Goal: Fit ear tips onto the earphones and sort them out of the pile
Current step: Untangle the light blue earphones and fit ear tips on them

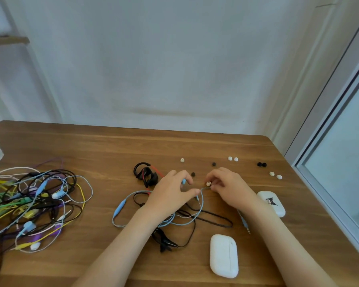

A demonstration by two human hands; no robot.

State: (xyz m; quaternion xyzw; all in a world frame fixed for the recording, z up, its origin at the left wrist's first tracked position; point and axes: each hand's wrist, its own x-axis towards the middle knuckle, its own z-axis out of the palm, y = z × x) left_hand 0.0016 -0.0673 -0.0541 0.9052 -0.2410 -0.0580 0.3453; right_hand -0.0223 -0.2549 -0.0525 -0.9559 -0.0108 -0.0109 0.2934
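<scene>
Nearest me on the wooden bench (112,146) lay a smooth white charging case (224,255), rounded like a pebble, with a thin black earphone set (164,241) bunched beside it. To the left sprawled the pile (33,204), a loose tangle of rubbery cords in black, yellow, green, purple and pale blue. A 2nd white case (272,204), printed with a small dark cartoon figure, sat just beside the right wrist.

Between the forearms ran the pale blue earphones (120,208), drawn clear of the pile, their slim cable looping up into both hands. The left hand (170,193) had its fingers curled, pinching a blue earbud (183,181). The right hand (230,187) pinched a small cream ear tip (208,184) between thumb and fingertips, near that bud but not on it.

So the fitting step looked to be in hand. I judged the next move would call for lining the soft tip's bore up with the bud's nozzle and pushing it on squarely, since so soft a tip could fold or slip.

Beyond the hands rested black ear-hook earphones (145,174) with a red cord, and farther back spare tips (233,159) were scattered, some cream, some black.
</scene>
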